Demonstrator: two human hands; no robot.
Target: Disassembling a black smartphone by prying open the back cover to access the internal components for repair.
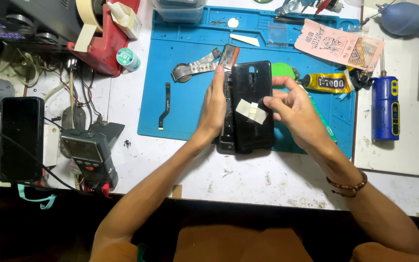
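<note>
- Head view: the person's left hand [213, 109] lies flat along the left edge of a black phone back cover [251, 92], fingers extended and pressing against its side, steadying it rather than closing round it.
- The cover sits over a dark phone body [225, 140] whose edge shows to the left and below; both rest on the lower part of a blue work mat [180, 104], overhanging onto the white table [248, 182].
- The right hand [289, 104] is curled at the cover's right edge, thumb and fingers pinching near a piece of pale tape [250, 111] stuck across the cover; whether the fingertips grip the tape itself or the cover's rim cannot be told.
- Just beside the right hand lie a yellow glue tube [328, 83] and a green disc [282, 70], partly hidden.
- On the mat to the left are a loose black flex cable [165, 106] and a grey ribbon part [197, 68].
- Well apart at the table's left stand a black phone [22, 138] and a multimeter [90, 155].
- Risk, as a judgement: the cover looks offset from the body, so uneven pressure from the left palm could let it slide or flex; the nearby glue tube could be knocked by the right wrist.
</note>
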